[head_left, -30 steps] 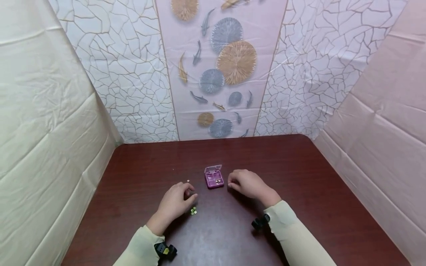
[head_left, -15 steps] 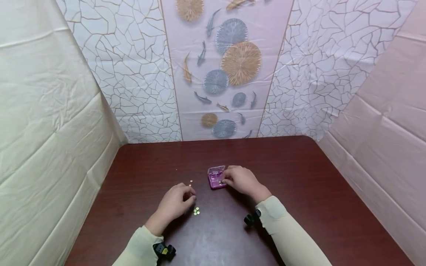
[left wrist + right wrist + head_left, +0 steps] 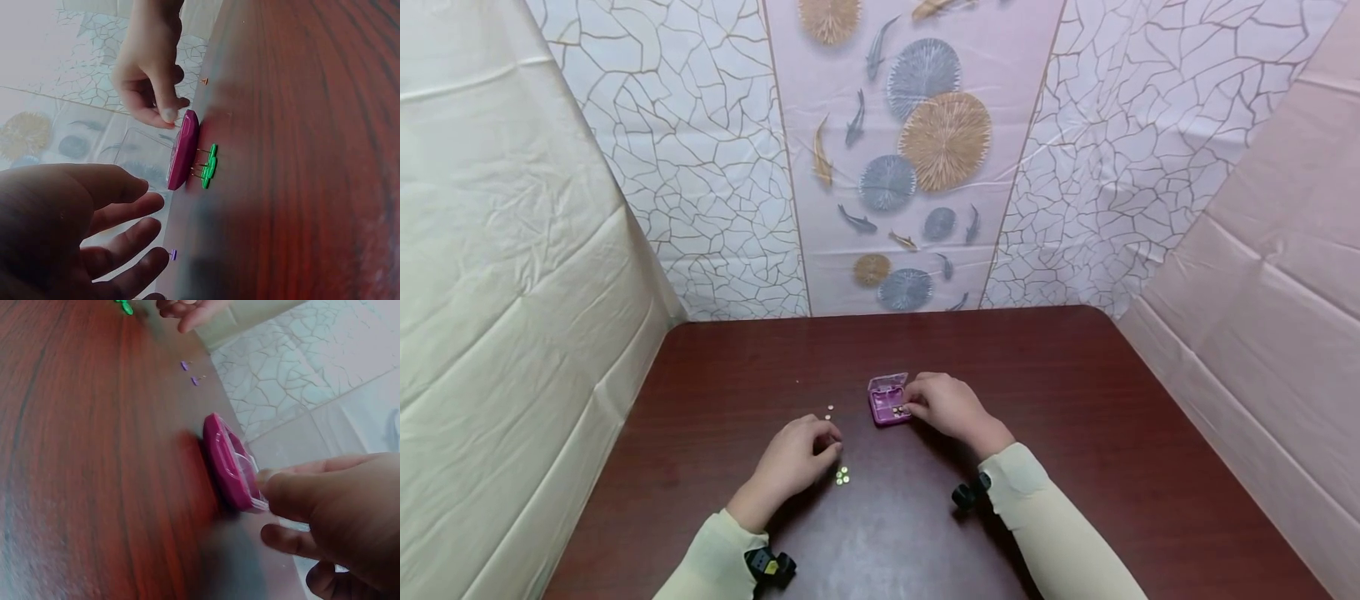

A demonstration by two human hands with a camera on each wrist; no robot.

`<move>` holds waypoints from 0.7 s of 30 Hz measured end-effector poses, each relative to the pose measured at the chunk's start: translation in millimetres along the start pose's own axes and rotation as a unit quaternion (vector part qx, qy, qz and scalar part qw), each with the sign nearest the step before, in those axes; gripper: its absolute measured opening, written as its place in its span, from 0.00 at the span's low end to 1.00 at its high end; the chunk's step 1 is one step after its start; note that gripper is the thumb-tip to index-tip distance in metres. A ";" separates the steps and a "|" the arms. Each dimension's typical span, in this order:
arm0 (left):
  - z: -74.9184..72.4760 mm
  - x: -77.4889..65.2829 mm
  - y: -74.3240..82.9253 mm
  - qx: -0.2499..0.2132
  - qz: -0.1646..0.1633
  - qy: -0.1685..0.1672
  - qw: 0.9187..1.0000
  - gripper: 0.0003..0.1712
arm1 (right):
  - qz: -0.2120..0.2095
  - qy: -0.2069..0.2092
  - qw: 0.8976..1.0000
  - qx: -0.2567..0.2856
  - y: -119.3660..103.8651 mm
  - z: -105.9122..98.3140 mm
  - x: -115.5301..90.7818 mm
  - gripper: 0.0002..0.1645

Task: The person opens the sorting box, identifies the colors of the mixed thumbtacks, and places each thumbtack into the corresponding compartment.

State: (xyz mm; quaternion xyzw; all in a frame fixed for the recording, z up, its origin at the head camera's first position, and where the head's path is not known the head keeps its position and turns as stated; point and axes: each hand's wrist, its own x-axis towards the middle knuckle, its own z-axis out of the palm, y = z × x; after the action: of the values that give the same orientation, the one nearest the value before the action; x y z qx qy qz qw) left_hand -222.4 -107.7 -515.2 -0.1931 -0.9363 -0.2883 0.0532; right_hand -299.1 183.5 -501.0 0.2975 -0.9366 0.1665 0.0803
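A small purple pill box (image 3: 889,408) stands on the table with its clear lid raised at the back. Several pale thumbtacks (image 3: 897,412) lie in its front right compartment. Over that compartment is my right hand (image 3: 947,404); thumb and index fingertip meet at the rim, and whether a tack is between them is hidden. Left of the box, my left hand (image 3: 796,454) hovers low with loosely bent fingers and nothing held. Beside its thumb sit several green thumbtacks (image 3: 209,165), points up. Two purple thumbtacks (image 3: 195,380) lie past its fingertips.
An orange thumbtack (image 3: 204,81) lies on the table on the right-hand side of the box. The dark red wooden table (image 3: 880,542) ends at a patterned cloth (image 3: 895,167) behind. Pale cloth walls (image 3: 512,292) flank it.
My right hand has moved left from beside the pill box to over its front right compartment, then stayed there. My left hand has hardly moved. The head view has shifted slightly.
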 end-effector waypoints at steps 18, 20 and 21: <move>-3.6 -3.8 -9.8 0.020 0.011 -0.019 1.000 0.03 | 0.121 0.037 0.992 0.014 39.1 -33.9 -36.6 0.02; -3.1 -4.9 -9.6 0.016 0.013 -0.024 0.999 0.03 | 0.128 0.031 0.991 0.014 41.2 -34.6 -41.0 0.02; -2.9 -5.4 -9.3 0.014 0.015 -0.027 0.999 0.03 | 0.130 0.028 0.991 0.012 41.7 -34.6 -43.0 0.02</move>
State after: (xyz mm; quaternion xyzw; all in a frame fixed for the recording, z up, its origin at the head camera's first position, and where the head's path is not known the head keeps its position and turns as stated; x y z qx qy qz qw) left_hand -221.2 -118.2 -518.8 -0.2139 -0.9385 -0.2688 0.0354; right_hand -286.9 250.8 -490.5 0.1697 -0.9627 0.1951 0.0803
